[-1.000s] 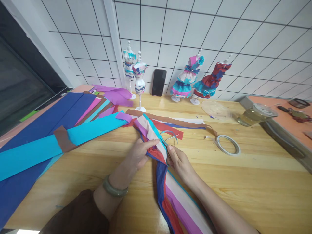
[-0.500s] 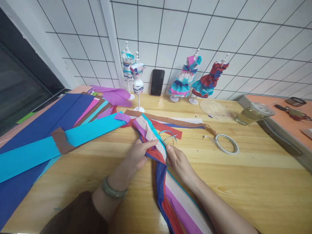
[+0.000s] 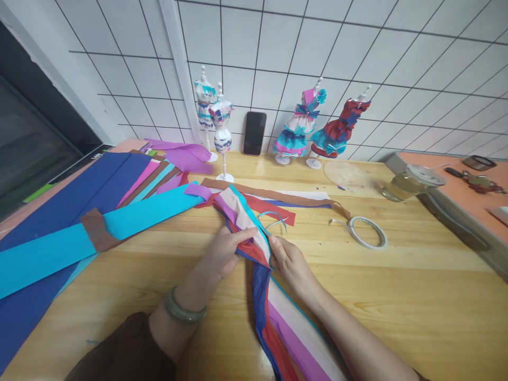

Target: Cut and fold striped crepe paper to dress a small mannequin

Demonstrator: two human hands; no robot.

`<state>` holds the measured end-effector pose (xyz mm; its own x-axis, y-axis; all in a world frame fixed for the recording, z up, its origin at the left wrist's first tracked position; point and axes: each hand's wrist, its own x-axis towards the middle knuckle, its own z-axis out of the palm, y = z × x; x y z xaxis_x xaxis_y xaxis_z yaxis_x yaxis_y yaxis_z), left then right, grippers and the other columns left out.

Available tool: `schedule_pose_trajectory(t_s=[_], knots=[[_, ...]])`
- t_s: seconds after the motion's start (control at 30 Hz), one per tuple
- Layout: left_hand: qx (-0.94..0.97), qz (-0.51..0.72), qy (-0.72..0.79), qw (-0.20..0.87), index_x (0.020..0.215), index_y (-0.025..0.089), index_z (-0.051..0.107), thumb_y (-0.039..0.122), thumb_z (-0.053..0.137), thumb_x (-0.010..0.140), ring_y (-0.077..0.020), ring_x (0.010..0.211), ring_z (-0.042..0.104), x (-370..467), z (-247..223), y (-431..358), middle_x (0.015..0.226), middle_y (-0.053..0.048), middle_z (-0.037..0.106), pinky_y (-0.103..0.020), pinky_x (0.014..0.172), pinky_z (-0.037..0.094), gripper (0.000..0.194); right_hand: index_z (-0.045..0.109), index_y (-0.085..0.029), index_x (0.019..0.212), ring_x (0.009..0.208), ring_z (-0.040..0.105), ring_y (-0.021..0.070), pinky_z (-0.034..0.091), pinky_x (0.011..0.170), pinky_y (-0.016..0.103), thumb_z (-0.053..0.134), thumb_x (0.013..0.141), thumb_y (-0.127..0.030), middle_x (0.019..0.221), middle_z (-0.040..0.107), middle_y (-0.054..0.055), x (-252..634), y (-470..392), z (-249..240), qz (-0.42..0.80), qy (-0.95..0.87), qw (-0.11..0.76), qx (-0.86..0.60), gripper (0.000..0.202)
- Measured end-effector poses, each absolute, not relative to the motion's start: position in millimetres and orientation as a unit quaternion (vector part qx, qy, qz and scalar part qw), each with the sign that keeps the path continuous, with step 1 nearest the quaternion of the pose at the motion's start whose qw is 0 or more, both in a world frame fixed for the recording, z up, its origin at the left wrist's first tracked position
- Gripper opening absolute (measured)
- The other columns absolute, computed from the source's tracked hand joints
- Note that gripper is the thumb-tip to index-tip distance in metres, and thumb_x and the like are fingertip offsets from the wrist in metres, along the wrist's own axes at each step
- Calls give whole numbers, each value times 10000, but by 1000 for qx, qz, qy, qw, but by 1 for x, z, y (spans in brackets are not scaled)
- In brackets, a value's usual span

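A layered strip of crepe paper [image 3: 244,211] in white, purple, turquoise, red and dark blue runs from mid-table toward me, folding over between my hands. My left hand [image 3: 224,251] is closed on its left side, thumb flat on the white layer. At the turquoise edge my right hand [image 3: 288,262] is closed, thumb and fingers pinched together. A thin dark sliver shows by its thumb; I cannot make out what it is. Below, the long tail of the strip [image 3: 293,323] hangs toward the near side. Narrow pale-blue trimmings [image 3: 278,217] curl just beyond the right hand.
Blue crepe sheets [image 3: 75,201] and a turquoise strip [image 3: 146,211] spread leftward. Dressed mini mannequins [image 3: 296,124], bare-skirted ones [image 3: 222,127] and a phone [image 3: 254,133] line the tiled wall. A tape roll [image 3: 368,233], brown strip [image 3: 270,193] and lidded cup [image 3: 413,182] lie rightward.
The whole view has shifted very slightly. Both hands keep the same hold on the crepe paper strip, with hardly any visible movement.
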<state>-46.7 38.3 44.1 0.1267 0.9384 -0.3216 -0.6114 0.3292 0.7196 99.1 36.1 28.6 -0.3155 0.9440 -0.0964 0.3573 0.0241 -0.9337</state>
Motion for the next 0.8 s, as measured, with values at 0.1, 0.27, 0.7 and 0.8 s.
schedule_pose_trajectory(t_s=[0.1, 0.27, 0.7, 0.8], knots=[[215, 541, 383, 717, 742, 142, 615, 175, 695, 623, -149, 676, 594, -47, 43, 38, 713, -16, 652, -282, 697, 445, 147, 370, -199, 604, 460, 291, 101, 252, 439, 231, 284, 864, -531, 494, 329, -50, 100, 36, 27, 493, -646, 302, -499, 430], [218, 542, 379, 718, 748, 143, 621, 171, 689, 631, -151, 697, 601, -47, 42, 39, 738, -20, 659, -285, 707, 446, 139, 367, -201, 611, 470, 295, 103, 262, 449, 230, 284, 868, -522, 506, 325, -50, 99, 36, 25, 490, -648, 310, -494, 419], [215, 553, 354, 723, 798, 135, 619, 220, 677, 660, -185, 767, 615, -47, 40, 40, 804, -43, 669, -323, 751, 449, 173, 373, -201, 589, 470, 304, 107, 266, 451, 234, 299, 851, -542, 498, 342, -44, 100, 37, 27, 483, -647, 304, -506, 437], [205, 566, 353, 716, 813, 136, 615, 198, 671, 664, -169, 760, 610, -47, 40, 41, 802, -35, 664, -305, 740, 449, 171, 371, -201, 604, 474, 301, 107, 259, 454, 233, 297, 859, -529, 506, 338, -46, 100, 37, 28, 487, -643, 307, -506, 422]])
